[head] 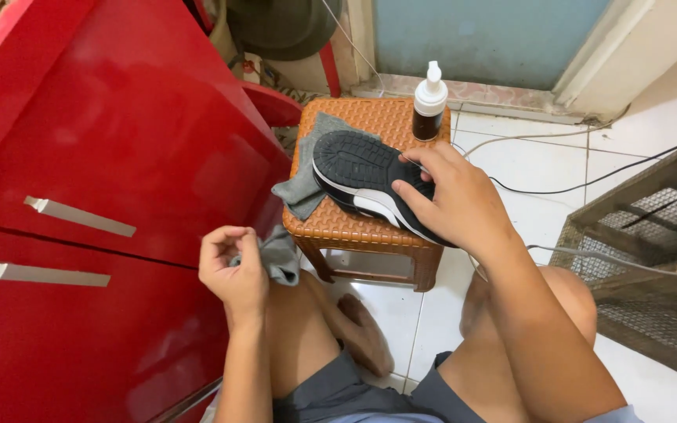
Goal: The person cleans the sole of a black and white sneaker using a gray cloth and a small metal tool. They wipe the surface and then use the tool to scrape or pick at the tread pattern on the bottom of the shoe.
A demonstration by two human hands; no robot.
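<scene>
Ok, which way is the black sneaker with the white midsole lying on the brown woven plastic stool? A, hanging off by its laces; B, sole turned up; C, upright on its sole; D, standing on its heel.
B: the black sneaker with the white midsole shows its treaded sole upward on the brown woven plastic stool, with the right hand resting on it.

The right hand [452, 200] covers the heel end of the black shoe [358, 176], so its upper stays unseen (only the sole shows). The grey cloth [277, 254] disappears partly into the left hand [233, 266]. The wire crate [652, 251] runs off the right edge.
</scene>
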